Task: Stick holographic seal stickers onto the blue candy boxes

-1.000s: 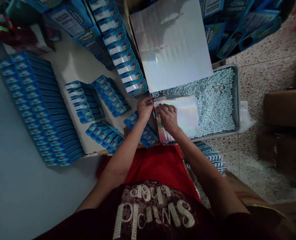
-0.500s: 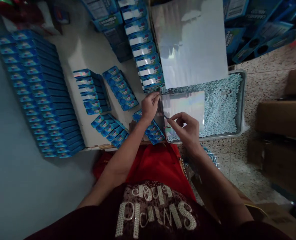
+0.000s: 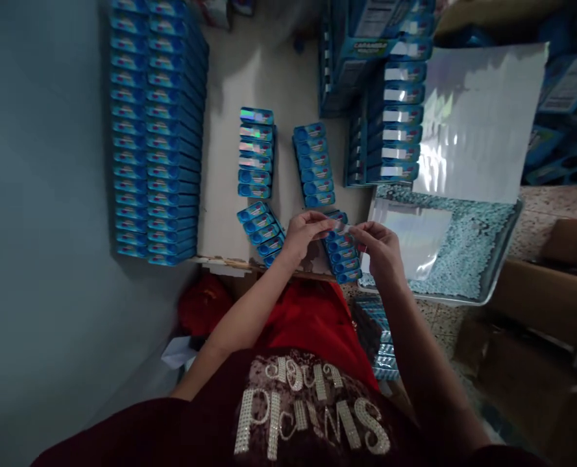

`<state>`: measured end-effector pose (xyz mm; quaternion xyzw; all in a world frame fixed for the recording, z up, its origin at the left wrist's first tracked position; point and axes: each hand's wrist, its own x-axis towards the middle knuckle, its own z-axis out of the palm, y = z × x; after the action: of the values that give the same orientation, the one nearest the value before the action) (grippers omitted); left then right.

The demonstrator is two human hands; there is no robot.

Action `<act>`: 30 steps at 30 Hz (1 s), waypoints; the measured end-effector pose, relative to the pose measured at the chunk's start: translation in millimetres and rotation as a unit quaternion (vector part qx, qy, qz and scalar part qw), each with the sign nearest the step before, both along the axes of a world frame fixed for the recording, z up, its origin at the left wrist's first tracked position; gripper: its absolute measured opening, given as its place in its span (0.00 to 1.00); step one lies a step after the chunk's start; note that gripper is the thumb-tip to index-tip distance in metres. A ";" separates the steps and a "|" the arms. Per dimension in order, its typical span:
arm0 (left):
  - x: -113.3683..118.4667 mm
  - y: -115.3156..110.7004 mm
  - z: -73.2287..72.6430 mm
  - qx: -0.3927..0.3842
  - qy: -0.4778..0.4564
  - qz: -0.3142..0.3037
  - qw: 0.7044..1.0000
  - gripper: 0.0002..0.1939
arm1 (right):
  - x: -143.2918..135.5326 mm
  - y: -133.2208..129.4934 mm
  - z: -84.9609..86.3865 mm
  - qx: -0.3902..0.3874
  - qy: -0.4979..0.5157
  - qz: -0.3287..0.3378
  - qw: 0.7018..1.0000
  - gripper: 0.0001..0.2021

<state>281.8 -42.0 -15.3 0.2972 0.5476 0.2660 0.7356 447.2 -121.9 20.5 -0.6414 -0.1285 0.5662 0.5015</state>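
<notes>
My left hand [image 3: 307, 237] and my right hand [image 3: 381, 250] meet above a short row of blue boxes [image 3: 345, 261] near the table's front edge. Their fingertips pinch a small, shiny, pale strip [image 3: 341, 227], which looks like a sticker, stretched between them. Beside my right hand, a silvery sheet [image 3: 409, 233] lies over a metal tray [image 3: 505, 259] filled with small pale-blue pellets. To the left stand more short rows of blue boxes [image 3: 315, 165], and another row [image 3: 256, 155] has shiny strips on several of its boxes.
Two long columns of blue boxes [image 3: 156, 155] line the left side of the table [image 3: 220, 214]. At the back right, stacked blue boxes [image 3: 400, 130] carry pale strips, next to a large silvery sheet [image 3: 478, 123]. Cardboard boxes [image 3: 536, 305] stand on the floor at right.
My view has turned, so the table appears further right. Both hands have left the small sheet's edge and come together over the box row. The strip is now between both hands' fingertips.
</notes>
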 end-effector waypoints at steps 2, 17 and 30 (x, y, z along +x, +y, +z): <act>-10.2 1.5 6.4 0.042 0.031 0.023 0.998 0.19 | -16.2 6.9 6.5 -0.008 -0.019 0.013 1.000 0.18; -171.3 140.7 33.9 0.282 0.252 0.172 0.910 0.13 | -194.7 190.9 -18.0 0.045 -0.218 0.055 0.973 0.14; -191.9 168.7 11.5 0.251 0.242 0.140 0.927 0.13 | -215.8 211.1 -51.5 0.005 -0.250 0.046 0.967 0.16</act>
<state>89.9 126.8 -3.8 0.4480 0.6600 0.4153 0.4374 231.4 89.2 -31.0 -0.7534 -0.2818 0.4098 0.4302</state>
